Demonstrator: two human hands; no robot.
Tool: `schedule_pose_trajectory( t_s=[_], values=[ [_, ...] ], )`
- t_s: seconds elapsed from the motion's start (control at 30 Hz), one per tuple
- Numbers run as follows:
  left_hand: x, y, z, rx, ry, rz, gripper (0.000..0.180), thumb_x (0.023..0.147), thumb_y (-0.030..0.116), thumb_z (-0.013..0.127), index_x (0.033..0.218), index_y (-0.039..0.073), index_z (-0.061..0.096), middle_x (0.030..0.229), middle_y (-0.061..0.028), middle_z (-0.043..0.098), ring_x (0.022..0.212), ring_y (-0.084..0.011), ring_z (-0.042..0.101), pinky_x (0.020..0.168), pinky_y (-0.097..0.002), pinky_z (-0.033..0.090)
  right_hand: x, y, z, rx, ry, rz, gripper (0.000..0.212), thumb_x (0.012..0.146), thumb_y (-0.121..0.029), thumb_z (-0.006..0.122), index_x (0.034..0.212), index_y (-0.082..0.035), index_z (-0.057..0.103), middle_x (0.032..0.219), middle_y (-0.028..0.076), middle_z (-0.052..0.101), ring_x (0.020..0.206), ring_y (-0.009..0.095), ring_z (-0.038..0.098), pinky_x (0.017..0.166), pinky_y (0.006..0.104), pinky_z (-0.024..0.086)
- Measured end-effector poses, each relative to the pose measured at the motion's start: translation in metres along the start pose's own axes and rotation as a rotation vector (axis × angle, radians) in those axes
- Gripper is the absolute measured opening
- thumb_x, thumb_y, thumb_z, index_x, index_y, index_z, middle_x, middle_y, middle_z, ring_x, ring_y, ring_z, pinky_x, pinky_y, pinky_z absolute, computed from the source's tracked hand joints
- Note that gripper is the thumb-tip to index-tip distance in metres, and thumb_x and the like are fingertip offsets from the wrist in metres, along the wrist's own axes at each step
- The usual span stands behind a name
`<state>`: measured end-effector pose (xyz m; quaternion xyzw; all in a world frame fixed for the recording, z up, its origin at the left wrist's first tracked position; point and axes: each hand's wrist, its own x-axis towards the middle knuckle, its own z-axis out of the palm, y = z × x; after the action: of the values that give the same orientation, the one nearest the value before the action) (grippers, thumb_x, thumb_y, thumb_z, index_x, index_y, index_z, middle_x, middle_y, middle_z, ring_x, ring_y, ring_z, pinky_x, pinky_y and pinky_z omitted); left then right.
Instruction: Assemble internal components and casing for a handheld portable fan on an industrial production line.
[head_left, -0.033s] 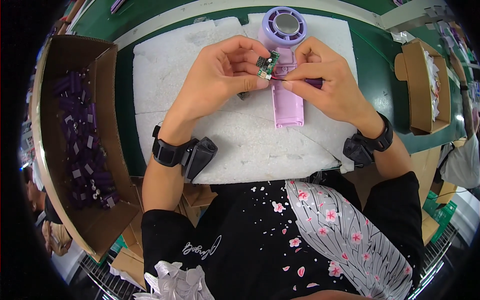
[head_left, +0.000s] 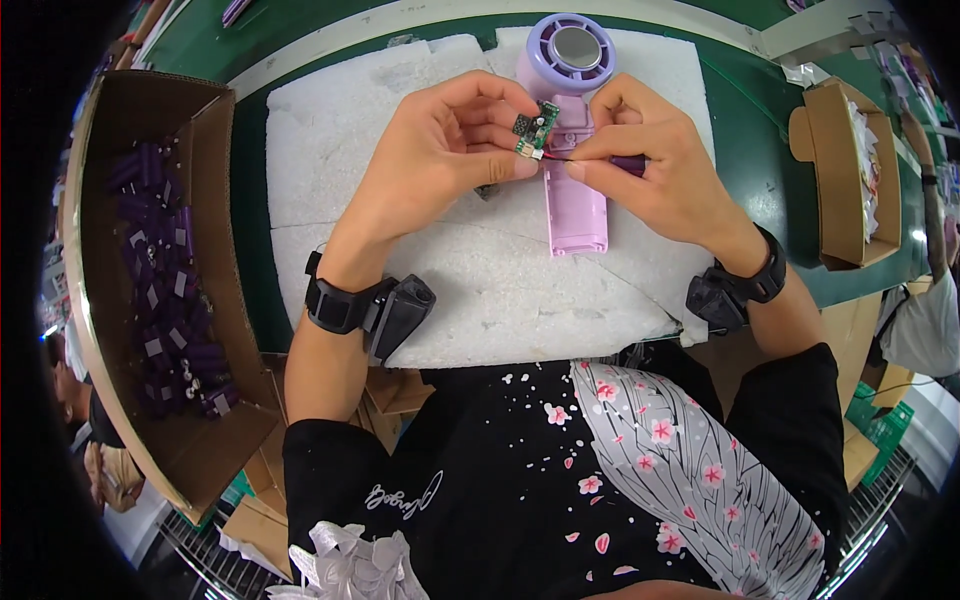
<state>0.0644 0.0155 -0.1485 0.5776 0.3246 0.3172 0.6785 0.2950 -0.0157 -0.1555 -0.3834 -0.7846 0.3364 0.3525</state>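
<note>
Between the thumb and fingers of my left hand is a small green circuit board, tilted, with a white connector at its lower end. My right hand is closed, thumb and forefinger pinching thin wires beside that connector. A purple cylindrical battery shows partly behind these fingers; the rest of it is hidden. Red wire shows between the two hands. Under them lies a pink handle shell, its hollow side up. At its far end is a lilac round fan head with a silver disc in its middle.
A white foam sheet covers the green table. On the left stands a deep cardboard box with several purple batteries. A smaller carton is at the right. Another person's arm shows at the far right edge.
</note>
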Motion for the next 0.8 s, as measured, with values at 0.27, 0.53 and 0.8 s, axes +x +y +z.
schedule_pose_trajectory(
  t_s=[0.27,0.53,0.8],
  values=[
    [-0.001,0.003,0.005,0.093,0.025,0.066,0.031,0.075,-0.008,0.073,0.103,0.002,0.063,0.091,-0.0028,0.064,0.079,-0.0078,0.06,0.075,-0.021,0.052,0.003,0.0,-0.006,0.038,0.004,0.018,0.009,0.076,-0.004,0.071,0.08,0.003,0.067,0.088,0.005,0.046,0.072,0.012,0.047,0.062,0.0249,0.036],
    [0.0,0.002,0.012,0.172,0.081,0.047,0.031,0.076,-0.008,0.071,0.105,0.0,0.066,0.091,-0.0024,0.064,0.079,-0.007,0.058,0.073,-0.0208,0.051,0.001,0.0,-0.006,-0.001,0.046,-0.031,0.007,0.075,-0.002,0.071,0.08,0.003,0.067,0.086,0.005,0.048,0.066,0.011,0.048,0.058,0.0241,0.036],
    [0.0,-0.002,0.015,0.205,0.084,0.119,0.035,0.079,-0.003,0.063,0.113,0.0,0.066,0.098,-0.0067,0.068,0.08,-0.01,0.061,0.077,-0.0234,0.052,0.0,-0.001,0.0,-0.113,0.076,-0.13,0.011,0.074,0.0,0.072,0.083,0.001,0.067,0.088,0.006,0.055,0.061,0.011,0.05,0.053,0.0239,0.039]
  ],
)
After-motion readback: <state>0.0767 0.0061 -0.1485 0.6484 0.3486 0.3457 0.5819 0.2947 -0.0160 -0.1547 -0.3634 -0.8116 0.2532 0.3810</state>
